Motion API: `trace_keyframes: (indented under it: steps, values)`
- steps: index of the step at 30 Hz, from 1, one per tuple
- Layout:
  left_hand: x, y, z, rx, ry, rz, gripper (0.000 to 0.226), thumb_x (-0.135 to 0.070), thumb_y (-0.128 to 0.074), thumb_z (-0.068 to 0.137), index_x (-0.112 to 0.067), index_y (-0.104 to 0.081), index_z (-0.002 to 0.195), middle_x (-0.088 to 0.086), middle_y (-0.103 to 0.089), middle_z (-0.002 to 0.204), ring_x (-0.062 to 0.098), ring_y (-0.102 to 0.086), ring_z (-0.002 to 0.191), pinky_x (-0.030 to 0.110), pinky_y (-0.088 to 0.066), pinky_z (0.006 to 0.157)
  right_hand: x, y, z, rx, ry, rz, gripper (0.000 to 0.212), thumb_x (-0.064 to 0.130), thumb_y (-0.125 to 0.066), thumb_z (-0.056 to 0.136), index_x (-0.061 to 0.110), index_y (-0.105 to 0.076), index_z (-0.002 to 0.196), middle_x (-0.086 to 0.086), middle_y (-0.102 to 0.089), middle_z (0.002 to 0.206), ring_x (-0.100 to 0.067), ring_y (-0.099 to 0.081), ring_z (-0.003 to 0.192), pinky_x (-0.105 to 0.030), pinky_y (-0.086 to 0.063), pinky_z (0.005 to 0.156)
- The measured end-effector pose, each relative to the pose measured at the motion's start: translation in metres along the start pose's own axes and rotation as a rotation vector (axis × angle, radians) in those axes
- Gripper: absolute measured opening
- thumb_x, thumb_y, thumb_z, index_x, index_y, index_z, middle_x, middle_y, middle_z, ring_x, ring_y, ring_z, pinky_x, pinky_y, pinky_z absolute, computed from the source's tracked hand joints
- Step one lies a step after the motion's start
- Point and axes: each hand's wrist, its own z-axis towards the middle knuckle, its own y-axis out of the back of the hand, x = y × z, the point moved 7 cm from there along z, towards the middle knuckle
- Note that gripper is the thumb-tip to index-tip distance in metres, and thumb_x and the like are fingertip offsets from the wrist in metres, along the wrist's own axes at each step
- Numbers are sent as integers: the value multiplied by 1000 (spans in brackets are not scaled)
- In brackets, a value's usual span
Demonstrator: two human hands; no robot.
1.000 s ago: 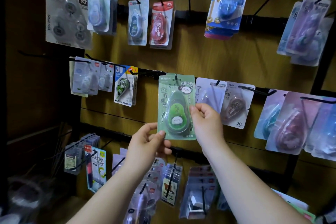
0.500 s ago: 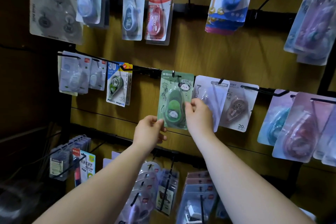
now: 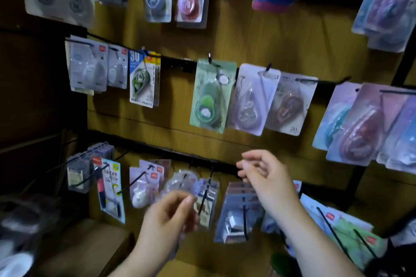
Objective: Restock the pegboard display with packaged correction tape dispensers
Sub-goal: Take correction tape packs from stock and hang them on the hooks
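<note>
Head view: the green correction tape package (image 3: 211, 96) hangs tilted on its peg (image 3: 209, 58), above both hands; the left hand (image 3: 167, 220) and right hand (image 3: 267, 177) hover below, fingers loosely curled, empty, apart from the package.

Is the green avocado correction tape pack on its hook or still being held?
On its hook. The green avocado correction tape pack hangs from the black peg; both hands are below it, empty.
</note>
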Motion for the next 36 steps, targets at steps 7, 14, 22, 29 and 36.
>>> trace_keyframes:
  steps: [7, 14, 22, 29, 36]
  values:
    - [156, -11, -70, 33, 354, 111, 25, -1, -49, 88, -6, -56, 65, 0, -54, 35, 4, -49, 31, 12, -37, 36, -122, -10, -95, 123, -331, -12, 31, -4, -48, 88, 21, -55, 70, 2, -62, 68, 6, -59, 51, -7, -47, 56]
    - [294, -7, -115, 80, 619, 348, 26, -8, -52, 87, -19, -55, 64, -7, -58, 38, 15, -58, 53, 28, -43, 59, -293, -20, -173, 67, -778, -113, 35, -8, -44, 87, 17, -50, 63, -19, -61, 71, -10, -57, 53, -14, -45, 50]
    - [392, -31, -140, 249, 823, 390, 17, -4, -47, 90, -15, -60, 91, 2, -63, 85, 13, -52, 71, 6, -39, 57, -391, -55, -203, 144, -988, -301, 36, -3, -39, 90, 7, -51, 123, -13, -56, 127, -19, -58, 97, -20, -41, 69]
    - [441, -56, -145, 265, 875, 392, 47, -8, -48, 90, -5, -35, 135, 11, -36, 139, 28, -47, 121, 19, -36, 88, -442, -84, -209, 104, -1068, -243, 49, 0, -40, 87, 19, -44, 132, -12, -48, 137, -28, -52, 114, -28, -40, 84]
    - [460, -64, -128, 299, 837, 252, 12, 0, -42, 91, 0, -55, 92, 12, -57, 89, 16, -55, 80, 8, -43, 59, -444, -94, -212, 147, -1098, -268, 53, 0, -40, 90, 20, -35, 139, -4, -36, 146, -26, -39, 131, -39, -34, 111]
